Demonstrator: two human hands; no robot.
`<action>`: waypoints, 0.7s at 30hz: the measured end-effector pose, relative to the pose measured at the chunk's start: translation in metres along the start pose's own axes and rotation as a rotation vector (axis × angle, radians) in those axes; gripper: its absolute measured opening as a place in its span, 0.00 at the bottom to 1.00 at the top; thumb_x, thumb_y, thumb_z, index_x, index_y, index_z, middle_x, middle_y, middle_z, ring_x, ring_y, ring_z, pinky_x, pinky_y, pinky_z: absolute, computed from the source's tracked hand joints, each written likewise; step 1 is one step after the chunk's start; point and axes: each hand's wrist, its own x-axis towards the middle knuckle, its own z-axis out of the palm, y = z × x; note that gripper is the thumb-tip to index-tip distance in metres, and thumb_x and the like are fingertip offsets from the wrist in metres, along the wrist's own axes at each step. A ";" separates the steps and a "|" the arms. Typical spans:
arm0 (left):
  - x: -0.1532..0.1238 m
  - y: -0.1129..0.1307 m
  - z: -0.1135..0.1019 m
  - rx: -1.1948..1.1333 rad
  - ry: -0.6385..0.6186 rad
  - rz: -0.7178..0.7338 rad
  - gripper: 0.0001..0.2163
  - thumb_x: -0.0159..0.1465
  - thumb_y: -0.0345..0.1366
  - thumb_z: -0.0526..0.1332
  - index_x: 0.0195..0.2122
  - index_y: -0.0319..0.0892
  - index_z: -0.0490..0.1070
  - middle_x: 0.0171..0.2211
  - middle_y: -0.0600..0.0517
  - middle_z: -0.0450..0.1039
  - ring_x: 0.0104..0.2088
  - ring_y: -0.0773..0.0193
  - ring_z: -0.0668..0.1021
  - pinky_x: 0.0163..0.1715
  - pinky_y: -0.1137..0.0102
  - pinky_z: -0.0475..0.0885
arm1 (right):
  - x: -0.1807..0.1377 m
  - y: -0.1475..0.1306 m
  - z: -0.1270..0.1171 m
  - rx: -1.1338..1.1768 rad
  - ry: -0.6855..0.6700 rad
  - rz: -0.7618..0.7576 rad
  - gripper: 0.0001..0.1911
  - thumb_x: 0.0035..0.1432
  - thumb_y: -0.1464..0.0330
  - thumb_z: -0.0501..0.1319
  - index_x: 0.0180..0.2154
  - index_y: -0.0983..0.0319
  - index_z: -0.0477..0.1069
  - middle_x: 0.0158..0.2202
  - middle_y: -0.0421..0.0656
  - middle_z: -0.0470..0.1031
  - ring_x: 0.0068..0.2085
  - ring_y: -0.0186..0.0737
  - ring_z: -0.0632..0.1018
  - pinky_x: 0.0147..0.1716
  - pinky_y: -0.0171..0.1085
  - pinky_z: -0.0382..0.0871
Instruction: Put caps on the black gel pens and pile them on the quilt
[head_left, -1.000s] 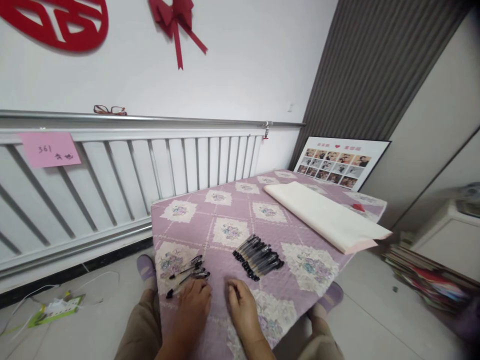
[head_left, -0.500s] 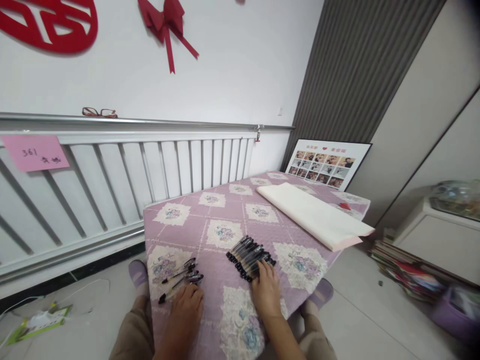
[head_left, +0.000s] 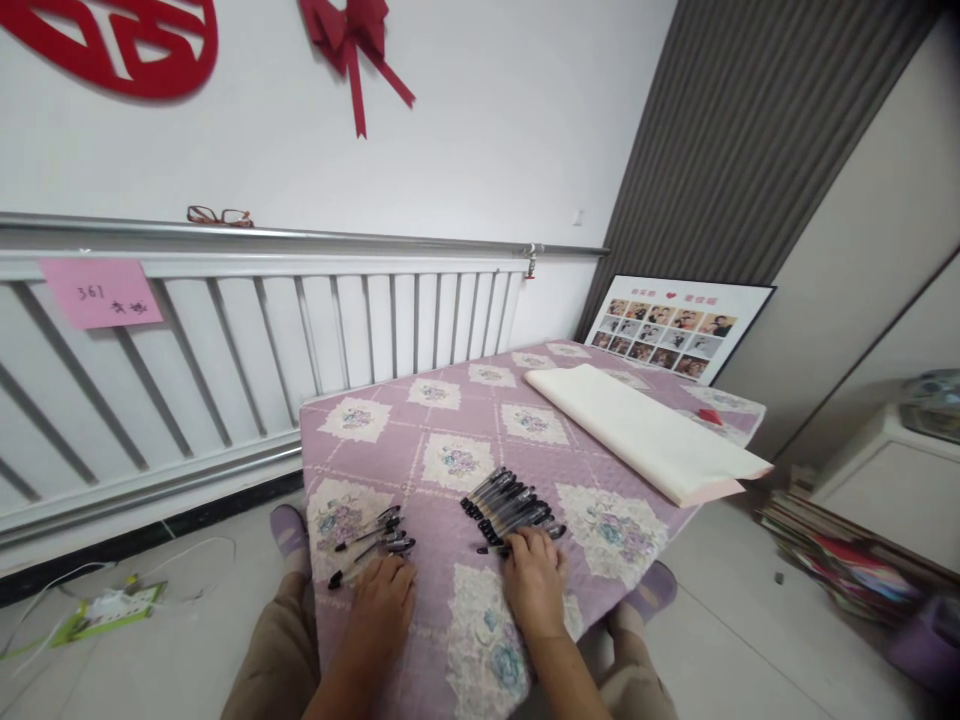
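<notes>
A row of black-capped clear gel pens lies side by side on the purple floral tablecloth. At its near end, my right hand has its fingers bent down over one pen, whose dark end sticks out to the left. A smaller, looser group of similar pens lies to the left, slanting across the cloth. Just on the near side of that group rests my left hand, fingers loosely bent on the cloth, with no pen visible in them.
A folded cream sheet lies across the right of the table, with a photo board behind it. A white radiator runs along the far side. Stacked papers and a power strip are on the floor.
The view has shifted slightly, so the scene sits further right. My right hand has drawn a little nearer to me, and one pen now lies just apart from the row. My left hand stays near the small group.
</notes>
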 end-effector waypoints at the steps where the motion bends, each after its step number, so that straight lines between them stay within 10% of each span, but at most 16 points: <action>1: -0.001 0.000 0.000 -0.003 0.021 0.018 0.10 0.64 0.29 0.55 0.43 0.46 0.71 0.43 0.49 0.72 0.46 0.57 0.72 0.50 0.60 0.66 | -0.001 -0.003 -0.002 0.010 -0.015 -0.044 0.13 0.55 0.75 0.54 0.39 0.57 0.73 0.46 0.47 0.74 0.54 0.51 0.67 0.53 0.53 0.52; 14: 0.001 0.006 -0.003 0.046 -0.185 0.091 0.09 0.66 0.33 0.54 0.46 0.47 0.70 0.40 0.52 0.73 0.42 0.60 0.73 0.48 0.62 0.66 | -0.033 -0.085 -0.016 0.338 -0.178 -0.335 0.15 0.58 0.76 0.56 0.42 0.54 0.72 0.43 0.42 0.76 0.52 0.46 0.70 0.58 0.52 0.50; 21: 0.002 0.002 -0.003 0.010 -0.156 -0.017 0.10 0.67 0.32 0.52 0.43 0.46 0.72 0.38 0.51 0.73 0.41 0.59 0.74 0.45 0.63 0.67 | -0.026 -0.056 0.007 0.731 -0.005 0.195 0.20 0.60 0.60 0.53 0.50 0.65 0.67 0.46 0.53 0.75 0.46 0.48 0.76 0.47 0.46 0.69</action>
